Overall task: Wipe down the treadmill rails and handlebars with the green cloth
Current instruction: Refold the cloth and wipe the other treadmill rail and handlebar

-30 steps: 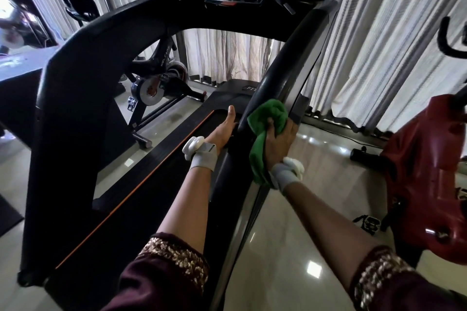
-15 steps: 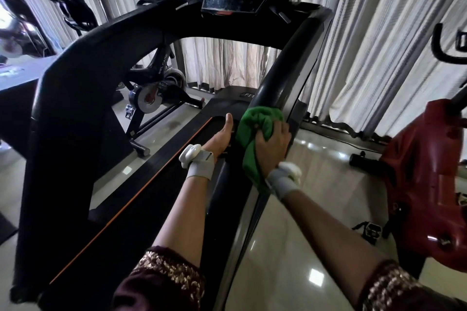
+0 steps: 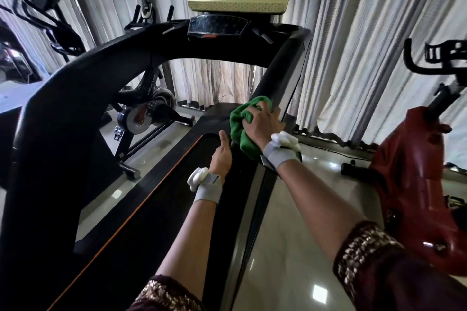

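A view looking down from a person's head along both outstretched forearms toward a black treadmill. The right hand is clenched around a bunched green cloth, fingers curled over the top of the cloth and pressing it against the lower part of the treadmill's right upright rail, where that rail slopes down toward the deck. Part of the cloth hangs below the palm. The right arm reaches in from the lower right, nearly straight, with a grey wrist strap carrying a white device.

The left hand lies lower and just left of the cloth, fingers straight and together, relaxed and gripping nothing, its edge resting along the right side of the running belt. Whether its fingertips touch the cloth cannot be told. It wears a matching strap and white device. Both sleeves are dark maroon with gold embroidered cuffs.

The right rail rises from the cloth to the console, with bare black surface along its whole upper length. A thick left handrail arches along the far side, well apart from both hands. Glossy floor lies open to the right of the deck edge; a red exercise machine stands beyond it. A black exercise bike sits behind the treadmill on the left, and pale curtains hang across the back.
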